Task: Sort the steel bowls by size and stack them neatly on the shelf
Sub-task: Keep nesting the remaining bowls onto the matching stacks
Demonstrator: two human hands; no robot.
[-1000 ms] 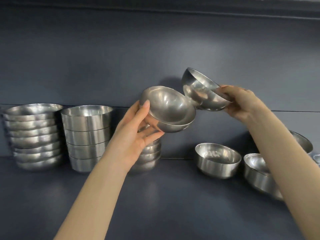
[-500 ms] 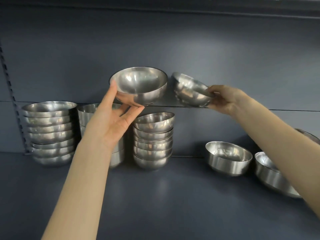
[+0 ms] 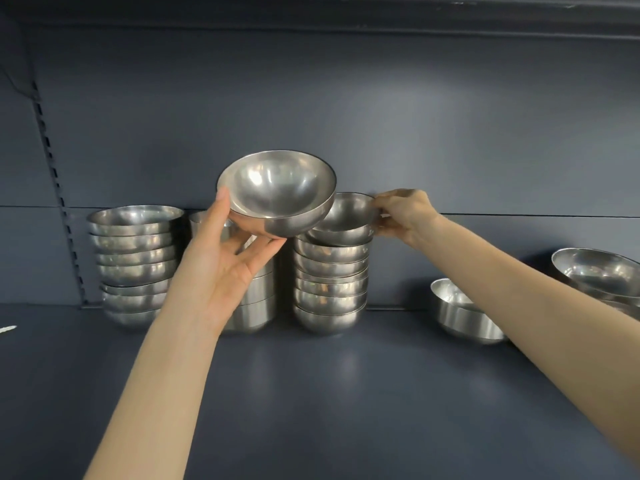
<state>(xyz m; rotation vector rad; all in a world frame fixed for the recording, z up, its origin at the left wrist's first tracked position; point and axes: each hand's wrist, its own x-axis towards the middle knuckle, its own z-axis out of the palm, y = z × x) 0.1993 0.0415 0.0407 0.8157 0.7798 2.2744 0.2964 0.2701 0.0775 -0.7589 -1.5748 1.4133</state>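
My left hand (image 3: 225, 258) holds a round steel bowl (image 3: 277, 192) up in the air, thumb on its rim and fingers under its base, tilted toward me. My right hand (image 3: 401, 214) pinches the rim of a smaller steel bowl (image 3: 343, 216) that sits on top of the middle-right stack of small bowls (image 3: 329, 289). A stack of wide shallow bowls (image 3: 133, 261) stands at the left. A stack of straight-sided bowls (image 3: 254, 299) stands behind my left hand, mostly hidden.
All stacks stand on a dark blue shelf (image 3: 329, 393) against its back panel. A loose straight-sided bowl (image 3: 464, 313) sits at the right, with larger bowls (image 3: 595, 271) at the far right edge. A slotted upright (image 3: 55, 178) runs down the left.
My right hand lowered the smaller bowl onto the top of the small-bowl stack. My left hand kept its bowl raised and tilted it toward me.
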